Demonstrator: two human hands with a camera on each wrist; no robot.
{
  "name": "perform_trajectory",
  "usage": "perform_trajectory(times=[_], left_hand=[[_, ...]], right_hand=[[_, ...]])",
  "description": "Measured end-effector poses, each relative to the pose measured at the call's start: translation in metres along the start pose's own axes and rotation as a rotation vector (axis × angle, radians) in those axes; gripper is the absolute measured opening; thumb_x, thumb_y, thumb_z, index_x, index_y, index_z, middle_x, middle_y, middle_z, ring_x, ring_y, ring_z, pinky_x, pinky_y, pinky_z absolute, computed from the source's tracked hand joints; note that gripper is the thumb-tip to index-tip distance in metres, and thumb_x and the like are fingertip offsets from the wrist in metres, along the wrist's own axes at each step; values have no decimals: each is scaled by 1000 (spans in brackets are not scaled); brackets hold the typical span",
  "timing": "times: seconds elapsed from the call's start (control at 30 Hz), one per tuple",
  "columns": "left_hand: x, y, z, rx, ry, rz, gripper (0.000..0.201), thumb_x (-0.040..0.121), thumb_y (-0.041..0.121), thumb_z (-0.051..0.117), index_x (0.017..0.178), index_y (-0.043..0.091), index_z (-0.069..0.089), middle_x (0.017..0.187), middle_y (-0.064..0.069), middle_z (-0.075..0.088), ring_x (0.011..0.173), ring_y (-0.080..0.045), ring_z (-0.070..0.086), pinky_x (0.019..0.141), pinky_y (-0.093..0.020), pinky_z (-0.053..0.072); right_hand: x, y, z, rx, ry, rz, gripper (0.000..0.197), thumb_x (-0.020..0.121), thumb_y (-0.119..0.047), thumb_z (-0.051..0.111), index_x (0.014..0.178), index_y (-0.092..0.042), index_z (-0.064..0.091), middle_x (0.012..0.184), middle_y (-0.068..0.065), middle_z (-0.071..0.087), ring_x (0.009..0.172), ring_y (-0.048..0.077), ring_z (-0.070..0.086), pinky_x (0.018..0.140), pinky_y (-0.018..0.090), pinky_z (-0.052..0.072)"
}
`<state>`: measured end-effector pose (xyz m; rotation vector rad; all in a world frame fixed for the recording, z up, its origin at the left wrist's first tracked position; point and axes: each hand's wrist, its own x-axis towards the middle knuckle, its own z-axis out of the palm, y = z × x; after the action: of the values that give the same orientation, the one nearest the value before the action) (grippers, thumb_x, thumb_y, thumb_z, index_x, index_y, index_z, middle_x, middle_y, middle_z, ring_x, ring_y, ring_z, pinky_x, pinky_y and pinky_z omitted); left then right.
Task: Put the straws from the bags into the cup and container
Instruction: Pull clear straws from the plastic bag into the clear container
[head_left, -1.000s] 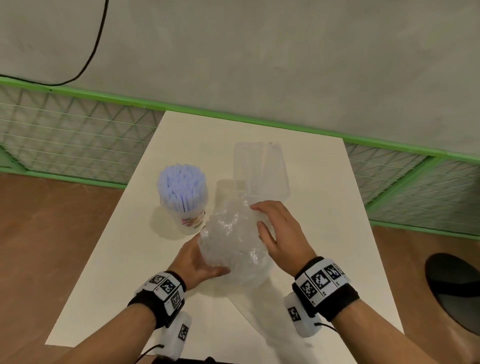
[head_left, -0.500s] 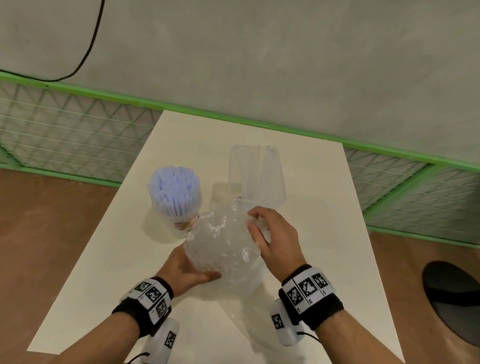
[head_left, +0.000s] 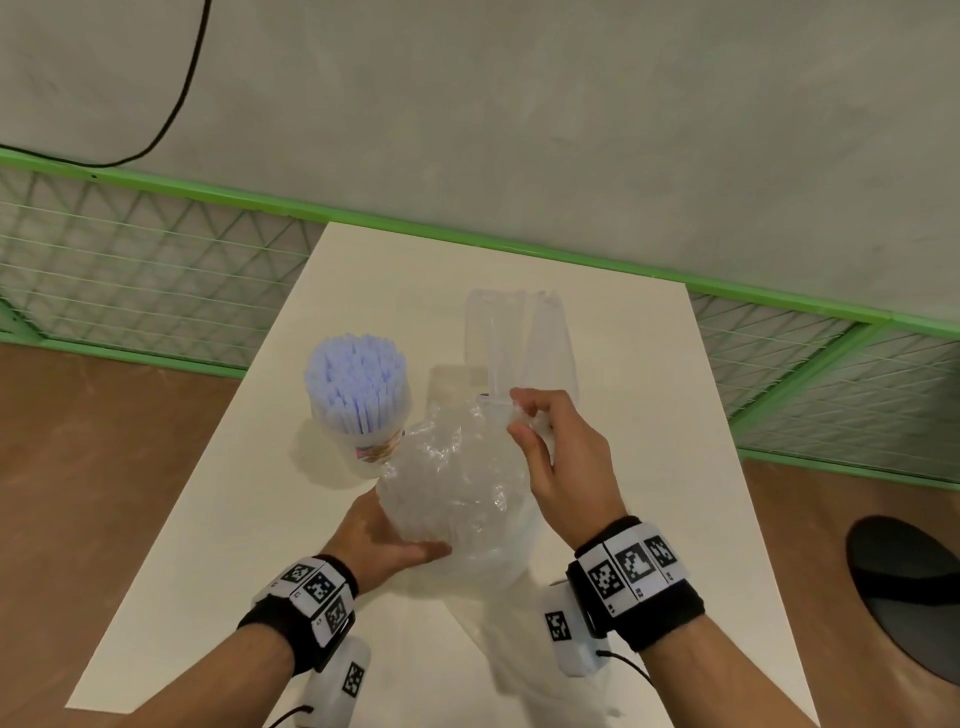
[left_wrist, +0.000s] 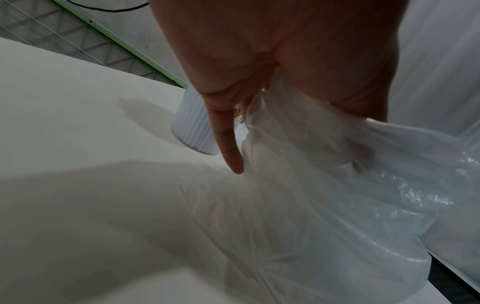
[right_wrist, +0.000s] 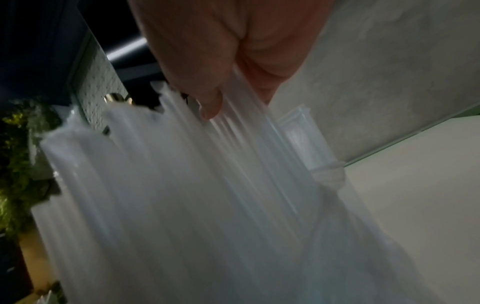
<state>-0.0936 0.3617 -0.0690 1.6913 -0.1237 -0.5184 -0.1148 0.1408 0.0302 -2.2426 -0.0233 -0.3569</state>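
A bundle of clear straws in a clear plastic bag (head_left: 457, 483) stands tilted at the middle of the white table (head_left: 623, 364). My left hand (head_left: 382, 540) grips the bag's lower left side, and its fingers (left_wrist: 228, 144) curl round the plastic. My right hand (head_left: 550, 447) pinches several clear straws (right_wrist: 241, 115) at the bundle's top right. A white cup (head_left: 363, 431) packed with pale blue straws (head_left: 356, 379) stands left of the bag. Behind the bag rises a tall clear container (head_left: 519, 343).
A green-framed wire fence (head_left: 156, 270) runs along the table's far edge under a grey wall. A black cable (head_left: 182, 88) hangs on the wall at left. The brown floor holds a dark round object (head_left: 909, 587) at the right.
My right hand has risen from the bundle's side to its top and now pinches straws there. The left hand keeps its hold on the bag.
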Motion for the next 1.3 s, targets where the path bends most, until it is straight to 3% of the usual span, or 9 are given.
perform_trajectory(times=[0.1, 0.3, 0.47, 0.63, 0.73, 0.9, 1.0, 1.2, 1.3], left_hand=[[-1, 2, 1, 13, 7, -8, 80, 47, 30, 97, 119, 26, 62, 113, 10, 72, 108, -8, 67, 98, -42, 52], [-1, 2, 3, 2, 19, -24, 77, 48, 26, 96, 118, 23, 63, 111, 7, 73, 107, -11, 68, 98, -43, 52], [-1, 3, 4, -5, 24, -33, 72, 55, 12, 96, 117, 25, 63, 111, 8, 73, 106, -9, 68, 98, -43, 53], [-1, 3, 3, -13, 22, -35, 74, 52, 20, 97, 116, 29, 63, 112, 9, 73, 108, -11, 67, 98, -45, 52], [-2, 2, 3, -12, 20, -30, 73, 50, 23, 97, 116, 29, 63, 112, 8, 73, 108, -12, 67, 98, -45, 52], [0, 2, 3, 3, 21, -22, 70, 55, 12, 95, 116, 27, 63, 111, 8, 73, 106, -10, 68, 98, -43, 53], [-1, 4, 3, 12, 11, -20, 69, 55, 14, 95, 116, 26, 64, 110, 9, 73, 105, -9, 68, 97, -42, 53], [-1, 3, 3, 4, 7, -32, 69, 56, 15, 95, 117, 23, 64, 111, 6, 74, 106, -11, 68, 97, -42, 53], [-2, 3, 3, -8, 19, -42, 66, 57, 8, 94, 113, 24, 64, 108, 9, 74, 103, -8, 69, 97, -39, 53]], right_hand=[[5, -6, -4, 45, 6, -47, 23, 101, -13, 50, 119, -26, 49, 99, -13, 64, 94, 14, 66, 81, 25, 51], [14, -13, -9, -27, 13, -222, 29, 99, -5, 54, 122, -18, 64, 103, -3, 64, 100, 1, 59, 89, 10, 42], [22, -14, -12, -85, 10, -220, 16, 91, -24, 70, 107, -20, 68, 103, -9, 67, 99, -3, 59, 89, 4, 38], [33, -24, -25, -127, 64, -240, 22, 89, -21, 73, 109, -18, 67, 100, -20, 64, 97, -5, 57, 86, 1, 37], [41, -29, -35, -124, 104, -282, 25, 87, -20, 74, 112, -17, 67, 101, -16, 67, 95, 1, 63, 86, 5, 42], [57, -31, -46, -79, 201, -230, 27, 82, -22, 78, 107, -19, 68, 88, -30, 57, 82, -15, 54, 77, 2, 37], [59, -29, -38, -29, 183, -199, 21, 89, -18, 70, 109, -19, 64, 95, -28, 55, 89, -7, 54, 80, 6, 37], [59, -29, -20, 17, 202, -159, 13, 93, -21, 64, 106, -23, 62, 91, -8, 60, 85, 19, 66, 79, 32, 50], [61, -37, -24, 32, 243, -193, 16, 92, -22, 68, 107, -20, 65, 92, -7, 65, 82, 16, 70, 80, 27, 53]])
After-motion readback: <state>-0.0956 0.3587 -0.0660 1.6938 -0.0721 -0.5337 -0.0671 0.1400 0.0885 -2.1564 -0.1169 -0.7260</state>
